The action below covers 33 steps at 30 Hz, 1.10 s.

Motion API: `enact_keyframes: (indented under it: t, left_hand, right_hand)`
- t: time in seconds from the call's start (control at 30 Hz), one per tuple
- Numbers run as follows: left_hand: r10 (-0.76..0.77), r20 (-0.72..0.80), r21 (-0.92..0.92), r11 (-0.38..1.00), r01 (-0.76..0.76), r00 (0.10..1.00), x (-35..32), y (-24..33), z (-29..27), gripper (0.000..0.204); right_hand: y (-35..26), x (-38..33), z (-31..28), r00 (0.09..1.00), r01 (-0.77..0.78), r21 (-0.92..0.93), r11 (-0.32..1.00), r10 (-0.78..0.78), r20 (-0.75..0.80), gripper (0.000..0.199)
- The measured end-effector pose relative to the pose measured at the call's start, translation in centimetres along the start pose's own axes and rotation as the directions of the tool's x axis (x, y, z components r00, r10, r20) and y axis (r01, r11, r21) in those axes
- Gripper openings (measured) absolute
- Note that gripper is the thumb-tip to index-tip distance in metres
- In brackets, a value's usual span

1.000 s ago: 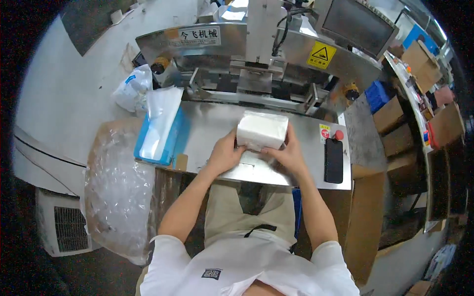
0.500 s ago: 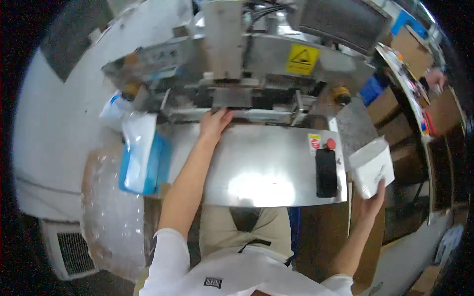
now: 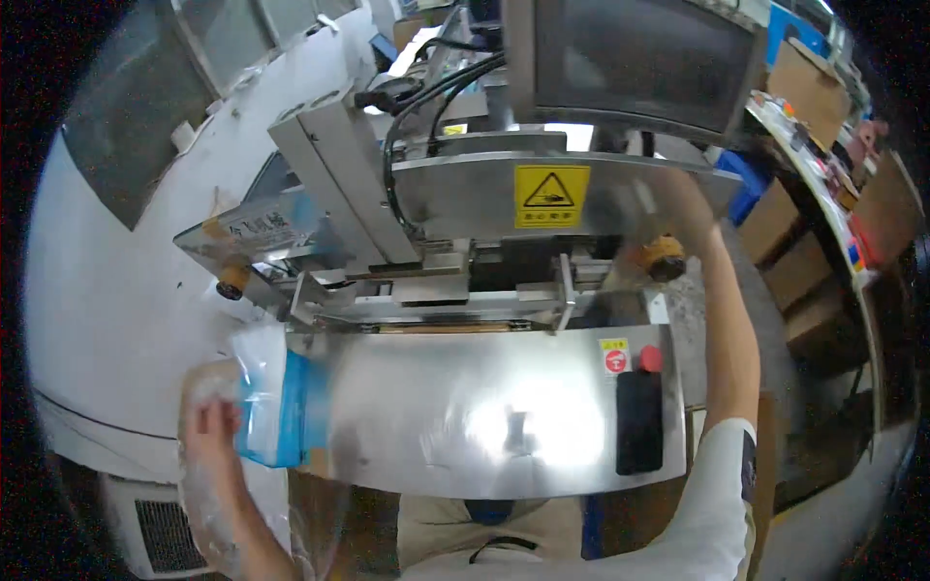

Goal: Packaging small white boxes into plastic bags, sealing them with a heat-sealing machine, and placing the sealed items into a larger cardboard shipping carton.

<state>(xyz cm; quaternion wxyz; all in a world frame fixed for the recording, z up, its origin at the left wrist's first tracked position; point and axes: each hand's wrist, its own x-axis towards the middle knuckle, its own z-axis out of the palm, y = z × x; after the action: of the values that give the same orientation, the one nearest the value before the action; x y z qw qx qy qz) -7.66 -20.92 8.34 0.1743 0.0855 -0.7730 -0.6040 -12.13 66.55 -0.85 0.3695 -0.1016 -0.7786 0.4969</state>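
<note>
My left hand (image 3: 207,426) rests at the left end of the steel table (image 3: 504,416), its fingers curled on a clear plastic bag on top of a blue-and-clear bag stack (image 3: 281,407). My right arm stretches up along the right side of the sealing machine (image 3: 465,194). My right hand (image 3: 678,198) is blurred near the machine's upper right corner, above an orange knob (image 3: 663,258). I cannot make out whether it holds anything.
A black flat device (image 3: 639,421) and a red button (image 3: 651,358) sit at the table's right end. A monitor (image 3: 630,58) hangs above the machine. Cardboard boxes (image 3: 775,223) stand to the right. A crumpled clear bag (image 3: 208,528) hangs at lower left.
The white package both hands held on the table was carried off to the right and is out of view. My left hand moved to the bag stack; my right arm rose beside the machine.
</note>
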Motion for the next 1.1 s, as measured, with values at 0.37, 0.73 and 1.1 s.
enact_keyframes:
  t: [0.37, 0.73, 1.1]
  left_hand:
    - [-0.15, 0.105, 0.565, 0.822, 0.065, 0.983, 11.3, -7.7, -11.3, 0.068]
    - [0.204, 0.111, 0.439, 0.868, -0.232, 0.973, 11.8, -3.7, 1.0, 0.029]
    - [0.648, 0.477, -0.093, 0.71, -0.698, 0.595, -10.1, 7.6, 5.6, 0.018]
  right_hand:
    - [4.1, 1.2, 1.2, 0.874, 0.085, -0.011, 0.996, -0.069, 0.48, 0.039]
    - [-17.4, -24.3, -10.9, 0.914, -0.374, -0.134, 0.918, 0.389, 0.114, 0.044]
    - [-42.0, -36.1, 14.3, 0.868, 0.436, -0.165, 0.885, -0.365, 0.338, 0.072]
